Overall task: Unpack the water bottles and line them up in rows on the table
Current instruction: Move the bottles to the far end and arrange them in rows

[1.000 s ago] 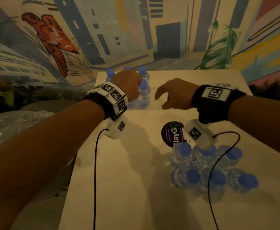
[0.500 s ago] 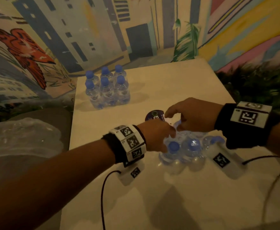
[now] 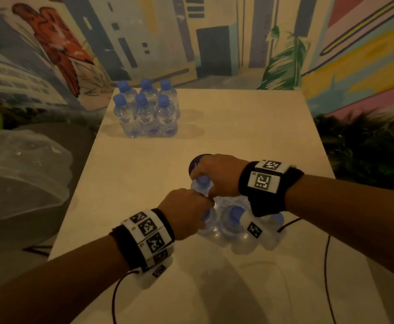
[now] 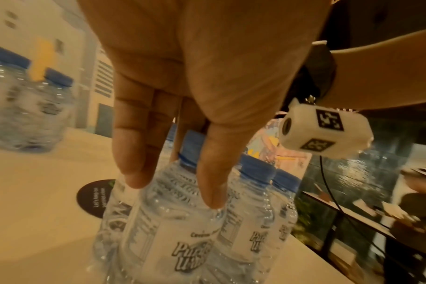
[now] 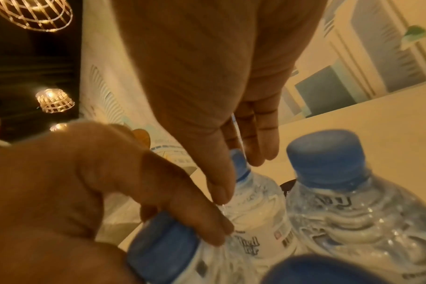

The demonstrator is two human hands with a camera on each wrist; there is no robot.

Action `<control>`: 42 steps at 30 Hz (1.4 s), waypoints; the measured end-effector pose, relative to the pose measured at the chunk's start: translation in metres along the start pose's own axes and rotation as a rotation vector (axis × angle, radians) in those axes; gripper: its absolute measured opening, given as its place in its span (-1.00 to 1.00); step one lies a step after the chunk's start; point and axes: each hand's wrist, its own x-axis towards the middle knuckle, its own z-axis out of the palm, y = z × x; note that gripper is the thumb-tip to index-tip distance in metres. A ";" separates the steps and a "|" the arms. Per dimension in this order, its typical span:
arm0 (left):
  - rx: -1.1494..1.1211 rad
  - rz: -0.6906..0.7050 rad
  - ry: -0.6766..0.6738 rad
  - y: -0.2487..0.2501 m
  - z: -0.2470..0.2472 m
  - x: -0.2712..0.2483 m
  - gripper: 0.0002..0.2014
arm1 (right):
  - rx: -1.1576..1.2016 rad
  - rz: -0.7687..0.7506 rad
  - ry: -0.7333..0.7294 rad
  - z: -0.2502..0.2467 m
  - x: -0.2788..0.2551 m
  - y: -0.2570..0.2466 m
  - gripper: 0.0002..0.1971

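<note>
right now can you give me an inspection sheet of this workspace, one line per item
surface: pale table, bare at its far right.
job's things: six blue-capped bottles stand in two rows of three at the far left corner; a near cluster of bottles sits under both hands, with shiny plastic wrap at its base.
clutter: dark round sticker beside the near cluster.
grips: left hand and right hand each pinch at the top of the near cluster.
cables: a black cable trails from each wrist unit across the table.
surroundings: painted mural wall; crumpled clear plastic off the left edge; dark foliage right.
</note>
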 end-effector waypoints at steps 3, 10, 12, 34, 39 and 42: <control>-0.086 -0.088 0.041 -0.005 0.003 -0.005 -0.63 | -0.117 -0.060 -0.043 0.003 0.007 -0.002 -0.54; -0.392 -0.275 0.129 -0.043 -0.005 -0.008 -0.62 | -0.088 0.011 0.028 0.004 0.026 0.008 -0.78; -0.477 -0.330 0.142 -0.058 -0.008 -0.004 -0.63 | -0.063 0.063 0.039 -0.003 0.029 0.016 -0.75; -0.256 -0.229 0.287 -0.151 -0.118 0.171 -0.76 | 0.146 0.440 0.196 -0.086 0.103 0.127 -0.70; -0.196 -0.260 0.305 -0.168 -0.140 0.209 -0.79 | 0.139 0.483 0.289 -0.098 0.130 0.146 -0.72; -0.165 -0.287 0.326 -0.177 -0.144 0.221 -0.81 | 0.148 0.491 0.326 -0.101 0.144 0.153 -0.74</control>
